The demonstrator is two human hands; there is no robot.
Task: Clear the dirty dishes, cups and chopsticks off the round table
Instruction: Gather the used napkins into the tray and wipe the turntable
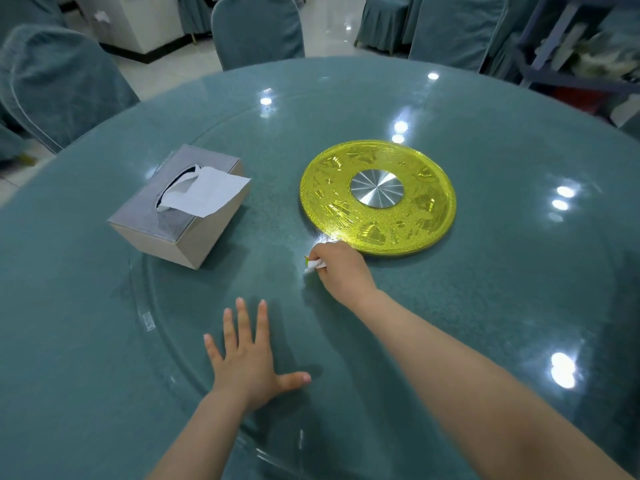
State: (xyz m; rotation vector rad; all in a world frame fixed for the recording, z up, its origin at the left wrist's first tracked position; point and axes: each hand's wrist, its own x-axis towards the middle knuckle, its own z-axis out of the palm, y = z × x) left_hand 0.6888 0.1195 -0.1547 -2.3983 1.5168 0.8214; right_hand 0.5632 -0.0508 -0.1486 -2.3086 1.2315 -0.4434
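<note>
Right hand (341, 270) pinches a crumpled white tissue (314, 264), possibly with a green scrap at its tip, against the round table (519, 306) just beside the near rim of the yellow turntable disc (377, 197), while left hand (247, 362) presses flat, fingers spread, toward the near edge, tissue box (180, 206) to the left.

You have one view only — a wide-angle head camera, looking forward and down over the round table (104, 306). Your forearms reach in from the bottom edge, close to the lens — chairs (258, 27) curve along the top.
</note>
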